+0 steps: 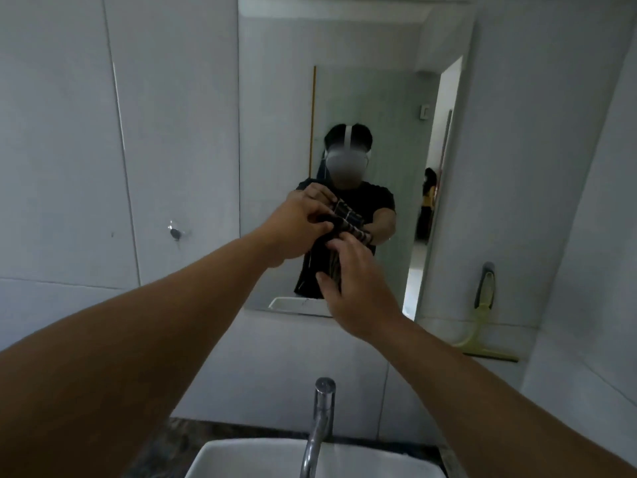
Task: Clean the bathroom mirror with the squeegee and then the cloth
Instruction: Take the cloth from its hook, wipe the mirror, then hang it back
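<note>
A dark striped cloth (339,222) is held before the mirror (365,98), pinched at its top by the curled fingers of the left hand (296,224) and gripped lower by the right hand (355,281); the squeegee (482,315) is hung on the wall right of the mirror.

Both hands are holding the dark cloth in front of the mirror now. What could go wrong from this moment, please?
1. The cloth is bunched between the left hand and right hand; wiped like that, it may touch the mirror unevenly and leave streaks.
2. A loose grip could drop it into the sink below and perhaps wet it.
3. Wide strokes to the right might knock the squeegee hanging on the wall beside the mirror.
</note>
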